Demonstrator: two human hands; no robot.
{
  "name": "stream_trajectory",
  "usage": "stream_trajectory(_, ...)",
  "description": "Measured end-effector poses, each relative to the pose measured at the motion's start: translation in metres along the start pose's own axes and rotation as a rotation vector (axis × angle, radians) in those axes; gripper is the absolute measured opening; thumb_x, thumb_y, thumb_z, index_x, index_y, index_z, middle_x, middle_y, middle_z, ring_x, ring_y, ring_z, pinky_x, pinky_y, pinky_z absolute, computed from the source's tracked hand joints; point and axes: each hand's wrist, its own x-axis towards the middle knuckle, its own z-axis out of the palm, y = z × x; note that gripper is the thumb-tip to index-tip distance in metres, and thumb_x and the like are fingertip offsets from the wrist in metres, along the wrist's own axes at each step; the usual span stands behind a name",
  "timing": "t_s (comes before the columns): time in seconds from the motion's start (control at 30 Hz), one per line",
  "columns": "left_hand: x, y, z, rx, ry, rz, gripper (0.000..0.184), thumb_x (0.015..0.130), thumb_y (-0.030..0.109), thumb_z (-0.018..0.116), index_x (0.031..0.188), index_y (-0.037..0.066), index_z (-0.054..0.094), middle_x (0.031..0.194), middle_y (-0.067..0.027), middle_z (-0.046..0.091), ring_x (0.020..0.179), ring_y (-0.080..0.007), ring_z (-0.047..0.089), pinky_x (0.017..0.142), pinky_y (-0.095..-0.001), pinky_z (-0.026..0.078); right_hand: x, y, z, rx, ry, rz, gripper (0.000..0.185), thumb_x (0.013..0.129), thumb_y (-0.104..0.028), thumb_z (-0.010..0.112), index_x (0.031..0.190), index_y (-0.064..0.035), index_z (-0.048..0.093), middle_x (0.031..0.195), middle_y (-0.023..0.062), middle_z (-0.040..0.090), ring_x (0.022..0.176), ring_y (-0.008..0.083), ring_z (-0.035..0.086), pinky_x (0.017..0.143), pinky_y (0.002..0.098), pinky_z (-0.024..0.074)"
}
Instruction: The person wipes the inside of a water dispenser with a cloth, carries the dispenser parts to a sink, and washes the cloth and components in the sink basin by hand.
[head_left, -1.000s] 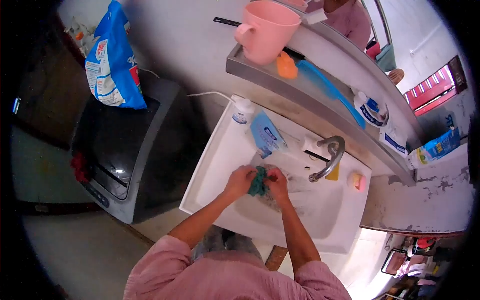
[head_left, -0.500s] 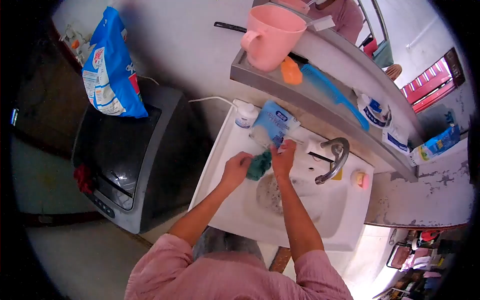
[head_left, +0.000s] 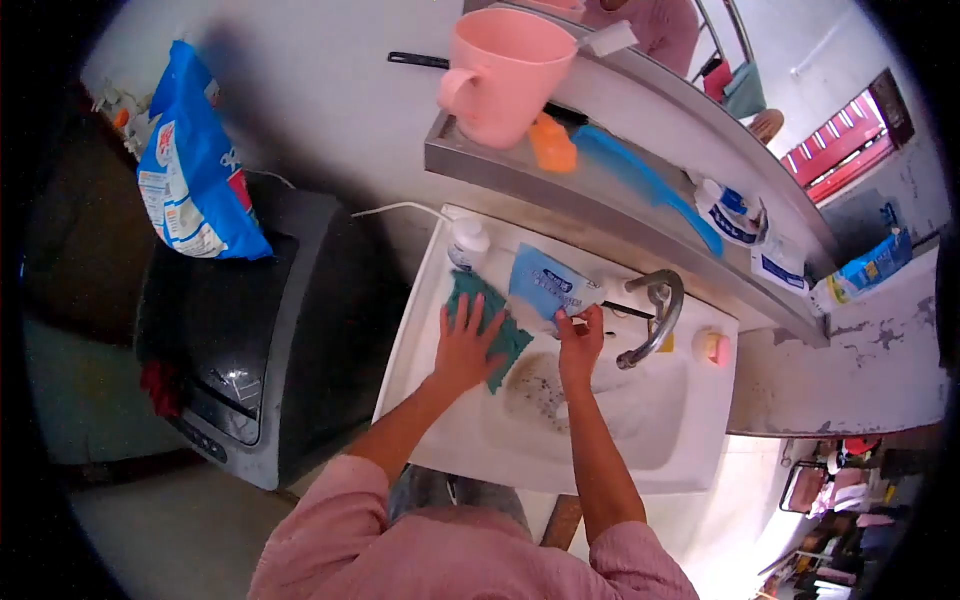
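Observation:
A green cloth (head_left: 511, 345) lies spread on the left part of the white sink top (head_left: 430, 400). My left hand (head_left: 466, 345) rests flat on this cloth with its fingers spread. My right hand (head_left: 581, 340) pinches the lower right edge of a blue and white pouch (head_left: 548, 285), which sits behind the basin. A white bottle (head_left: 467, 243) stands at the back left corner of the sink, just behind the cloth. Foamy water with dark specks shows in the basin beside my right forearm.
A curved metal faucet (head_left: 668, 318) rises at the basin's right, with soap (head_left: 712, 347) beyond it. The shelf above holds a pink mug (head_left: 508, 75), an orange item (head_left: 552, 143), a blue comb (head_left: 650, 185) and tubes. A blue bag (head_left: 195, 170) stands on a dark washing machine (head_left: 320, 300) at left.
The bunched green cloth is now spread out at the left, and my left hand has opened onto it. My right hand has left the cloth and taken hold of the pouch.

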Motion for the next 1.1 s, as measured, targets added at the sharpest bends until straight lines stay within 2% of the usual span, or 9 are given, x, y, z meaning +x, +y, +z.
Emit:
stream_trajectory(0.13, 0.043, 0.015, 0.002, 0.112, -0.094, -0.173, 0.066, 0.08, 0.045, 0.063, 0.138, 0.021, 0.044, 0.146, -0.0182, 0.033, 0.135, -0.041, 0.025, 0.106, -0.0642, 0.017, -0.007, -0.013, -0.013, 0.067, 0.052, 0.117, 0.04, 0.084, -0.018, 0.072, 0.113, -0.0048, 0.048, 0.084, -0.0006, 0.049, 0.07, 0.0084, 0.05, 0.063, 0.0243, 0.0427)
stream_trajectory(0.17, 0.046, 0.025, -0.003, 0.035, 0.046, -0.228, 0.065, 0.08, 0.036, 0.067, 0.137, 0.015, 0.044, 0.139, -0.0169, 0.044, 0.126, -0.0348, 0.042, 0.101, -0.0539, 0.032, -0.008, -0.002, -0.02, 0.029, 0.021, 0.118, 0.042, 0.084, -0.018, 0.071, 0.116, -0.0051, 0.047, 0.085, -0.0002, 0.049, 0.072, 0.0089, 0.05, 0.064, 0.0246, 0.0433)
stream_trajectory(0.27, 0.052, 0.046, -0.047, -0.662, 0.007, -0.386, 0.056, 0.079, 0.034, 0.068, 0.129, 0.014, 0.052, 0.131, -0.0178, 0.05, 0.115, -0.0362, 0.051, 0.093, -0.0471, 0.043, -0.015, 0.032, -0.039, 0.035, -0.05, 0.13, 0.044, 0.085, -0.015, 0.068, 0.123, -0.0055, 0.047, 0.09, 0.0014, 0.051, 0.075, 0.0101, 0.052, 0.067, 0.0256, 0.0457)
stream_trajectory(0.4, 0.069, 0.026, -0.019, -0.61, -0.132, -0.247, 0.033, 0.083, 0.029, 0.067, 0.105, 0.005, 0.063, 0.095, -0.0195, 0.064, 0.084, -0.034, 0.063, 0.07, -0.0405, 0.049, -0.025, 0.002, -0.033, 0.261, -0.05, 0.109, 0.053, 0.085, -0.007, 0.064, 0.134, -0.0081, 0.043, 0.112, 0.0065, 0.052, 0.082, 0.0125, 0.058, 0.07, 0.0282, 0.051)
stream_trajectory(0.43, 0.078, 0.027, -0.021, -0.639, -0.051, -0.304, 0.02, 0.085, 0.019, 0.068, 0.092, 0.002, 0.064, 0.078, -0.0139, 0.066, 0.066, -0.0218, 0.061, 0.062, -0.0349, 0.049, -0.027, -0.007, -0.034, 0.258, -0.043, 0.1, 0.056, 0.085, -0.007, 0.065, 0.136, -0.0088, 0.041, 0.116, 0.0071, 0.052, 0.083, 0.013, 0.058, 0.071, 0.0283, 0.051)
stream_trajectory(0.67, 0.17, 0.056, -0.008, -0.598, 0.233, -0.047, 0.027, 0.083, 0.03, 0.066, 0.084, 0.003, 0.063, 0.077, -0.0195, 0.061, 0.072, -0.0386, 0.059, 0.062, -0.0432, 0.045, -0.029, 0.013, -0.038, 0.248, -0.313, 0.143, 0.056, 0.089, -0.011, 0.058, 0.141, -0.0156, 0.037, 0.123, 0.0068, 0.053, 0.092, 0.0125, 0.06, 0.069, 0.0246, 0.0478)
stream_trajectory(0.9, 0.239, 0.089, 0.079, -0.802, -0.124, 0.023, 0.027, 0.081, 0.02, 0.064, 0.1, 0.002, 0.061, 0.088, -0.0222, 0.06, 0.089, -0.0406, 0.057, 0.075, -0.0465, 0.046, 0.011, -0.004, -0.025, 0.084, -0.164, 0.146, 0.064, 0.087, -0.007, 0.06, 0.143, -0.017, 0.032, 0.128, 0.0102, 0.05, 0.088, 0.0108, 0.059, 0.069, 0.0263, 0.0489)
stream_trajectory(1.07, 0.167, 0.115, 0.026, -0.771, 0.38, -0.15, 0.038, 0.081, 0.007, 0.061, 0.118, 0.004, 0.053, 0.108, -0.022, 0.057, 0.101, -0.0412, 0.054, 0.085, -0.0442, 0.046, 0.012, 0.001, -0.028, 0.15, -0.152, 0.137, 0.062, 0.086, -0.003, 0.058, 0.141, -0.017, 0.035, 0.124, 0.0124, 0.053, 0.086, 0.0104, 0.059, 0.064, 0.0234, 0.0492)
stream_trajectory(1.1, 0.141, 0.105, 0.031, -0.745, 0.282, -0.091, 0.038, 0.081, 0.006, 0.06, 0.118, 0.004, 0.053, 0.11, -0.0207, 0.056, 0.101, -0.0405, 0.055, 0.085, -0.0434, 0.046, 0.005, -0.007, -0.028, 0.147, -0.157, 0.152, 0.06, 0.086, -0.002, 0.057, 0.14, -0.0168, 0.036, 0.121, 0.0124, 0.054, 0.086, 0.0104, 0.059, 0.064, 0.0231, 0.0494)
